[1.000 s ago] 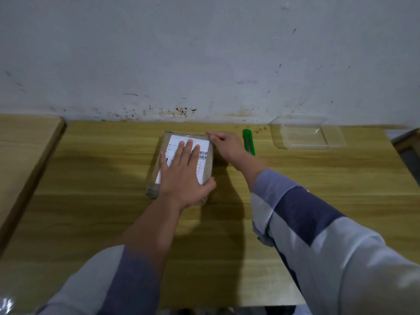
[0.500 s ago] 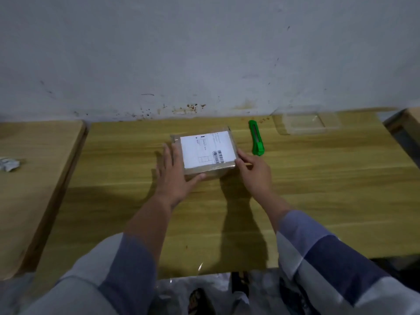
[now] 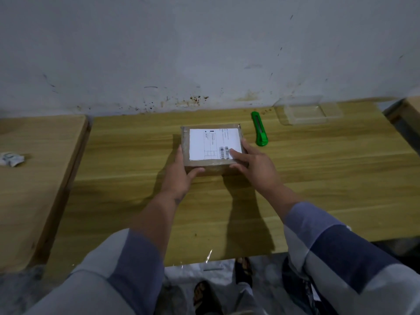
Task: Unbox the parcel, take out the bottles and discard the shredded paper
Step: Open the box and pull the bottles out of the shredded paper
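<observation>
Bare wooden tabletop (image 3: 318,189) lower centre and right: open passage. Green plastic utility knife (image 3: 259,129) just right of taped cardboard parcel (image 3: 212,145); clear plastic tray (image 3: 305,112) upper right.

one parcel (image 3: 212,146), one green knife (image 3: 259,128)

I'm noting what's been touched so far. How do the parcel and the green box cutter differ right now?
The parcel is a brown taped box with a white label, while the green box cutter is slim and plastic. The parcel is far bulkier than the cutter. The left hand and right hand grip the parcel's near corners, whereas the cutter lies untouched. Both rest on the wooden table, close to each other.
</observation>
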Tool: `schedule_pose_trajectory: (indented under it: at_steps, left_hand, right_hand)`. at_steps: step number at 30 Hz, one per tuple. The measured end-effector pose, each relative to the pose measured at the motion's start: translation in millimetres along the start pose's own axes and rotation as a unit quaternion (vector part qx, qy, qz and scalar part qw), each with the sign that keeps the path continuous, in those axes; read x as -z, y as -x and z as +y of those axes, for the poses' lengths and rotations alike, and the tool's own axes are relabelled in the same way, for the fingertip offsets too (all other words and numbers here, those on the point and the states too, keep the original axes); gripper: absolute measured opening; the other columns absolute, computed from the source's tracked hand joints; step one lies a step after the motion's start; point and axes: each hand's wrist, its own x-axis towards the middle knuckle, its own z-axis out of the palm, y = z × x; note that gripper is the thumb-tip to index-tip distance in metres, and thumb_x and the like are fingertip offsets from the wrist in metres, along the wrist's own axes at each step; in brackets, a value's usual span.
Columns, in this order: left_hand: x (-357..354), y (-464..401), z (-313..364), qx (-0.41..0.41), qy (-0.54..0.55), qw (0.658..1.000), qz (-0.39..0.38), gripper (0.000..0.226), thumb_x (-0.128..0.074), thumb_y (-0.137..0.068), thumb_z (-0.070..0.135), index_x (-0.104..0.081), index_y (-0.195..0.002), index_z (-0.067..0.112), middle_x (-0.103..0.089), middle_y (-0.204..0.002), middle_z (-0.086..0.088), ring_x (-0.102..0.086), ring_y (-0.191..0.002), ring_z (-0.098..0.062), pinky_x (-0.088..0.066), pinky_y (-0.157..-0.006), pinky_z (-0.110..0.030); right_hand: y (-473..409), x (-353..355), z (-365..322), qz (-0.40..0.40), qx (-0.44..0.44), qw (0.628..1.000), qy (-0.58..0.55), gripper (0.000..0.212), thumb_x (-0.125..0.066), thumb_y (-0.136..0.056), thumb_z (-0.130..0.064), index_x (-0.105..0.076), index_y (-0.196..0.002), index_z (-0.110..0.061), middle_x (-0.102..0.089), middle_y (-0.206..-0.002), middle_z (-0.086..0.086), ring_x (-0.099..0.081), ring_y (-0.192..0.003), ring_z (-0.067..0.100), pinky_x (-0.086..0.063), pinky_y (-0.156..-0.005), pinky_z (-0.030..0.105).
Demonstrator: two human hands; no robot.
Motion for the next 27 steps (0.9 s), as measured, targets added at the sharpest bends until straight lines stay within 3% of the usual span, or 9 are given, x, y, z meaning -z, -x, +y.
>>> schedule_pose_trajectory:
  at_steps: [7,11,14,17,20,24,27]
  left_hand:
    - [-2,8,1,-0.004,0.016,1.000,0.016,0.094,-0.078,-0.075,0.033,-0.021,-0.149,0.032,-0.051,-0.141,0.004,-0.046,-0.130,-0.018,-0.042,-0.106,-0.047]
    - [-4,13,2,-0.005,0.018,1.000,0.023,0.094,-0.077,-0.076,0.033,-0.020,-0.150,0.031,-0.052,-0.140,0.003,-0.047,-0.129,-0.019,-0.042,-0.106,-0.047]
    - [-4,16,2,-0.010,0.011,1.000,0.025,0.095,-0.078,-0.074,0.035,-0.020,-0.149,0.032,-0.054,-0.139,0.002,-0.049,-0.128,-0.019,-0.044,-0.104,-0.047]
    - [-5,19,2,-0.006,0.033,0.999,0.027,0.095,-0.080,-0.073,0.034,-0.022,-0.149,0.031,-0.056,-0.136,0.004,-0.051,-0.124,-0.015,-0.046,-0.103,-0.043]
    - [-5,19,1,-0.007,0.042,0.999,0.026,0.094,-0.080,-0.074,0.033,-0.023,-0.149,0.032,-0.058,-0.133,0.005,-0.053,-0.122,-0.014,-0.046,-0.102,-0.042]
    - [-6,20,3,-0.003,0.046,0.998,0.030,0.093,-0.079,-0.074,0.032,-0.023,-0.149,0.031,-0.058,-0.134,0.004,-0.053,-0.122,-0.014,-0.046,-0.102,-0.041]
    - [-5,21,4,-0.008,0.048,0.998,0.033,0.089,-0.077,-0.076,0.031,-0.026,-0.149,0.028,-0.059,-0.133,0.002,-0.054,-0.122,-0.016,-0.044,-0.103,-0.036]
  right_hand:
    - [10,-1,-2,0.027,0.013,0.999,0.031,0.039,-0.064,-0.085,-0.037,-0.062,-0.123,-0.029,-0.039,-0.150,0.005,-0.049,-0.130,0.027,-0.047,-0.101,0.045]
    - [14,-1,-9,0.037,0.093,0.975,0.197,0.053,-0.055,-0.086,-0.050,-0.047,-0.135,-0.034,-0.029,-0.155,0.008,-0.022,-0.145,0.030,-0.021,-0.115,0.057]
    - [7,-8,-28,0.001,0.149,0.967,0.207,0.058,-0.049,-0.088,-0.053,-0.036,-0.142,-0.034,-0.027,-0.156,0.004,-0.017,-0.147,0.025,-0.010,-0.118,0.050]
    - [1,-14,-38,-0.042,0.174,0.965,0.190,0.045,-0.049,-0.093,-0.039,-0.048,-0.136,-0.026,-0.044,-0.147,0.009,-0.034,-0.140,0.030,-0.028,-0.113,0.051]
    - [-4,-18,-35,-0.003,0.226,0.945,0.237,0.036,-0.056,-0.088,-0.031,-0.063,-0.120,-0.018,-0.064,-0.123,0.015,-0.059,-0.117,0.036,-0.053,-0.087,0.053]
    - [-3,-20,-35,0.014,0.246,0.935,0.255,0.033,-0.065,-0.084,-0.027,-0.065,-0.115,-0.017,-0.068,-0.115,0.014,-0.064,-0.108,0.036,-0.056,-0.078,0.051]
    - [-4,-14,-38,0.047,0.246,0.948,0.197,0.029,-0.069,-0.081,-0.015,-0.069,-0.110,-0.016,-0.071,-0.109,0.013,-0.067,-0.102,0.036,-0.057,-0.073,0.049]
